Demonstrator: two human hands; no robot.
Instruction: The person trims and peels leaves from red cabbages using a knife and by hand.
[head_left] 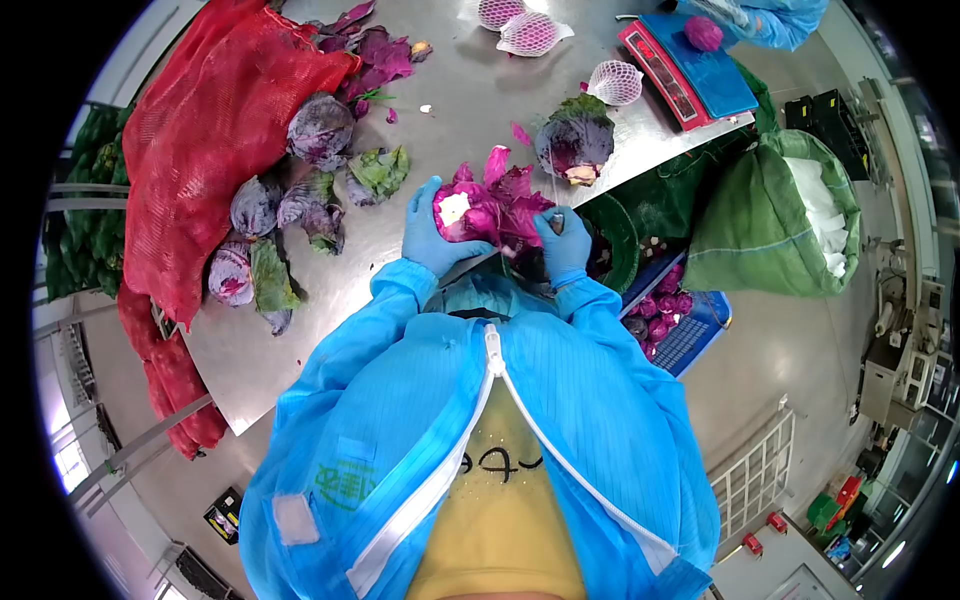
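My left hand (430, 236), in a blue glove, is wrapped round the side of a red cabbage (468, 222) near the table's front edge. A pale cut stem end shows on the cabbage's left. Loose purple leaves (515, 200) spread from its right side. My gloved right hand (563, 243) is closed at the outer edge of these leaves, its fingertips pinching a leaf. Beyond that hand, a whole cabbage (575, 145) with dark outer leaves rests on the metal table (450, 115). Below the held cabbage, a grey strip is partly hidden and I cannot make it out.
A red mesh sack (215, 140) lies at left beside several untrimmed cabbages (320, 130). Net-wrapped cabbages (535, 35) and a blue-topped scale (700, 65) stand farther back, near another person's blue sleeve (785, 20). At right are a green sack (775, 225) and a blue crate (690, 335).
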